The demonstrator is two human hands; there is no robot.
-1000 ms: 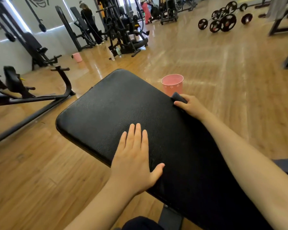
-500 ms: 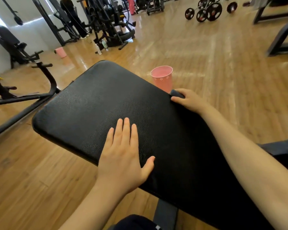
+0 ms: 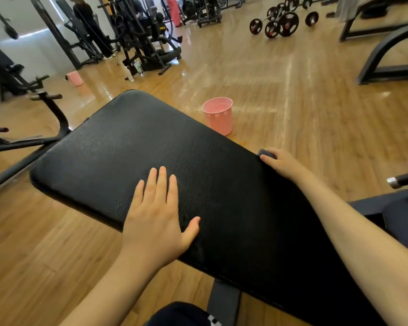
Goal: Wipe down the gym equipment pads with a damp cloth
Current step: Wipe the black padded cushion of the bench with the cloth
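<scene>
Bench pad [image 3: 151,147] in the foreground, left hand [image 3: 156,215] flat on its near edge, right hand [image 3: 280,162] holding a cloth [image 3: 265,152] at its right edge; bucket [image 3: 218,115] on the floor [image 3: 316,109] just behind the pad, barbell weights [image 3: 280,23] far behind.

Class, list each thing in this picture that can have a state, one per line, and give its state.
Left hand: flat, fingers straight, resting on the pad.
Right hand: curled over the cloth at the pad's right edge.
Cloth: dark, mostly hidden under the hand.
Bench pad: black, lying roughly flat.
Pink bucket: upright on the floor beyond the pad.
</scene>
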